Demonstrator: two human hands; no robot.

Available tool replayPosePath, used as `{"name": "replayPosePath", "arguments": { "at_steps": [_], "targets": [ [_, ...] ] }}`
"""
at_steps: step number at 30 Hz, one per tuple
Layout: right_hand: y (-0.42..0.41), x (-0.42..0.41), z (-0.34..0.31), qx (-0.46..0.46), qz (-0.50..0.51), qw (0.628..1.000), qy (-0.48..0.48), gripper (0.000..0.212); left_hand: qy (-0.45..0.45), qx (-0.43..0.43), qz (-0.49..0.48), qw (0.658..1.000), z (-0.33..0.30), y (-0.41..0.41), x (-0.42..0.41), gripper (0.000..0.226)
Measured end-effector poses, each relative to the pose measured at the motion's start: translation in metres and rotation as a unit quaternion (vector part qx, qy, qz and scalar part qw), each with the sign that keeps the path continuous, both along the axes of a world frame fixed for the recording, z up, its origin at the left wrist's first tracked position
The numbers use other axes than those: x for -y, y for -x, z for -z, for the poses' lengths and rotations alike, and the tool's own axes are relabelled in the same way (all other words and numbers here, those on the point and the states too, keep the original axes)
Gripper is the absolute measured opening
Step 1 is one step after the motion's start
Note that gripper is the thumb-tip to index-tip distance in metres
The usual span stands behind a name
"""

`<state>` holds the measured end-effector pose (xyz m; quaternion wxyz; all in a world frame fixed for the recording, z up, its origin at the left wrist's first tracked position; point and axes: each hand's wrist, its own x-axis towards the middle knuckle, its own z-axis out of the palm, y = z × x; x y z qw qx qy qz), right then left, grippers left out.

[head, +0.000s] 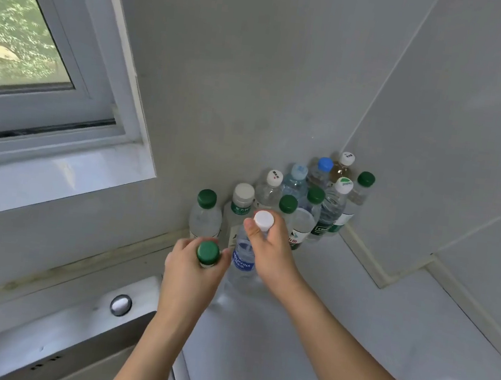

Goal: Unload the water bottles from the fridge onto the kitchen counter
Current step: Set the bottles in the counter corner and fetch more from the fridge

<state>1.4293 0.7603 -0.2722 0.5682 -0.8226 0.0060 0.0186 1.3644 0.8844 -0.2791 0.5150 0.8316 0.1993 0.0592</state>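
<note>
My left hand (191, 274) grips a green-capped bottle (208, 253) by its neck; the hand hides most of the bottle's body. My right hand (270, 249) grips a clear white-capped bottle with a blue label (243, 260) near its neck, and its base stands on or just above the white kitchen counter (338, 311). Behind both hands, several water bottles (292, 195) with green, white and blue caps stand upright in the counter's corner against the wall. The fridge is out of view.
A steel sink (68, 325) with a round overflow fitting (121, 305) lies to the left of the counter. A window (25, 36) and its sill sit at the upper left. Grey tiled walls close the corner at the back and right.
</note>
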Motion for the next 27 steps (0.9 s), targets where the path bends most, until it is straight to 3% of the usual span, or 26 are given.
{"name": "replayPosePath", "arguments": {
  "at_steps": [5,8,12,15,21,27],
  "targets": [
    [-0.007,0.002,-0.002,-0.027,-0.075,0.994,0.074,0.02,0.016,-0.053,0.019,0.998,0.016,-0.001,0.001,0.043],
    [-0.011,0.015,-0.015,-0.037,-0.123,0.969,0.21,0.033,0.053,-0.051,-0.004,0.997,0.025,0.005,0.003,0.043],
    [-0.013,0.024,-0.03,-0.128,-0.175,0.916,0.337,0.053,0.065,-0.05,-0.017,0.997,0.041,0.006,0.005,0.069],
    [-0.012,0.023,-0.027,-0.16,-0.17,0.932,0.276,0.048,0.058,-0.084,-0.015,0.995,0.06,0.007,0.006,0.06],
    [-0.017,0.021,-0.009,-0.112,-0.133,0.961,0.216,0.041,0.074,-0.083,-0.045,0.993,0.086,0.004,0.015,0.033],
    [-0.025,0.02,-0.003,-0.119,-0.122,0.969,0.181,0.04,0.083,-0.05,-0.061,0.993,0.109,-0.009,0.021,0.039]
  ]
}}
